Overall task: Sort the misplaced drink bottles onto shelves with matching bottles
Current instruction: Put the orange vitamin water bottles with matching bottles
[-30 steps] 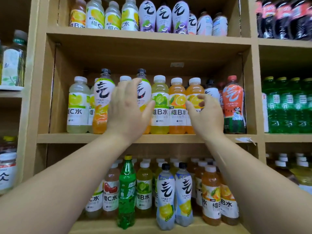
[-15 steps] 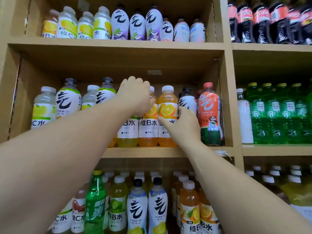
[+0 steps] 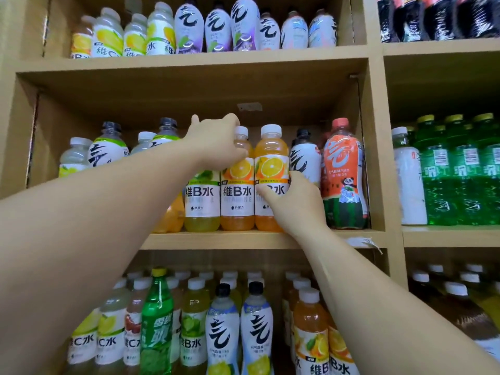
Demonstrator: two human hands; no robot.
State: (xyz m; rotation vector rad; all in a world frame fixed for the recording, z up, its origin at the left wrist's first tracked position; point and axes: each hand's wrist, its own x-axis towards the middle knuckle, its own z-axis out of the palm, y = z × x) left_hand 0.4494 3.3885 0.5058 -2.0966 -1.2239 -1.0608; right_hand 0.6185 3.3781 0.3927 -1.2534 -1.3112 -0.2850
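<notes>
Left hand (image 3: 213,144): fingers curled over the top of the lime-label bottle (image 3: 201,201), fingertips touching the left orange bottle (image 3: 237,196) at its 3 o'clock. Right hand (image 3: 296,204): clamped round the right orange bottle (image 3: 270,163), thumb across the label. All three bottles upright, side by side on the middle shelf (image 3: 243,239). At 3 o'clock of the right orange bottle: black-capped white bottle (image 3: 304,158), then red-label bottle (image 3: 343,180). Shelf below, 7 o'clock: green soda bottle (image 3: 157,320) among white-capped bottles.
</notes>
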